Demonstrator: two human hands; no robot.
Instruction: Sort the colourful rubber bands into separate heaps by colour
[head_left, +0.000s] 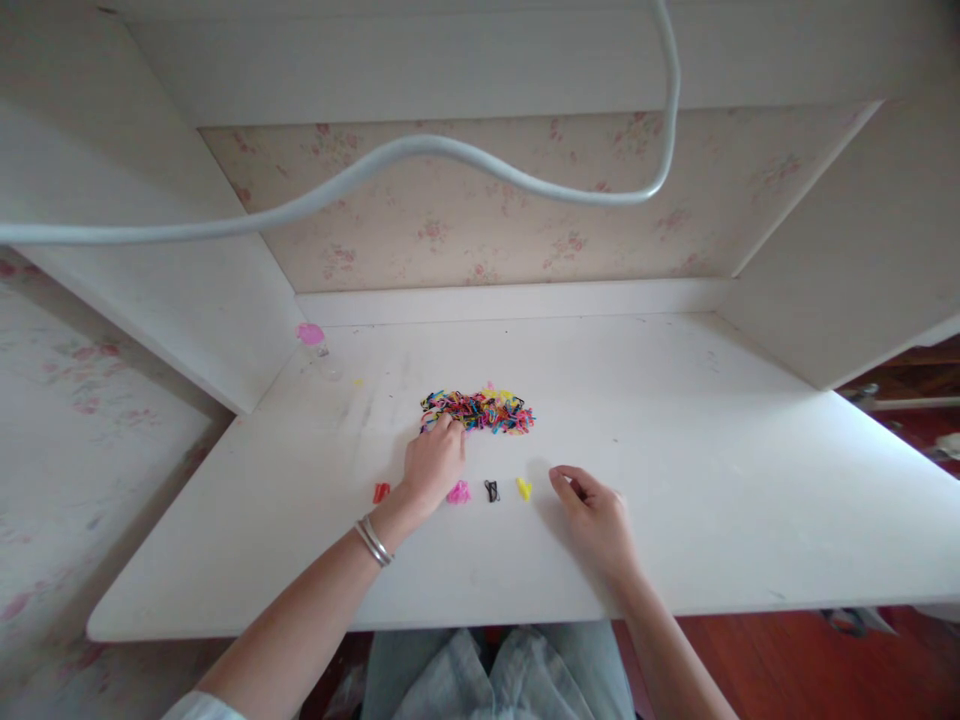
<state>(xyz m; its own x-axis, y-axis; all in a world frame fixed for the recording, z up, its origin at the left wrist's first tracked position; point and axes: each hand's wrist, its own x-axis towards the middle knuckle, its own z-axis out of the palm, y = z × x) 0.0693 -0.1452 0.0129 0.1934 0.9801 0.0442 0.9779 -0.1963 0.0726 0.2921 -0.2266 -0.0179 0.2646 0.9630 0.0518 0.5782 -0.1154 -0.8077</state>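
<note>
A loose heap of small coloured bands (499, 410), which look like little rubber bands, lies in the middle of the white table. My left hand (437, 460) reaches to the heap's left end with fingers curled and pressed together; its fingertips are partly hidden among the bands. Nearer to me lie small groups in single colours: red bands (382, 492), pink bands (458, 492), black bands (492, 490) and yellow bands (523, 489). To the right of the yellow group rests my right hand (596, 512), thumb and fingers drawn together. Whether anything is between them I cannot make out.
A clear container with a pink lid (310, 335) stands at the table's back left corner. A white cable (420, 148) hangs across the upper view. White side panels (817, 250) flank the table (735, 480), with a flowered wall behind.
</note>
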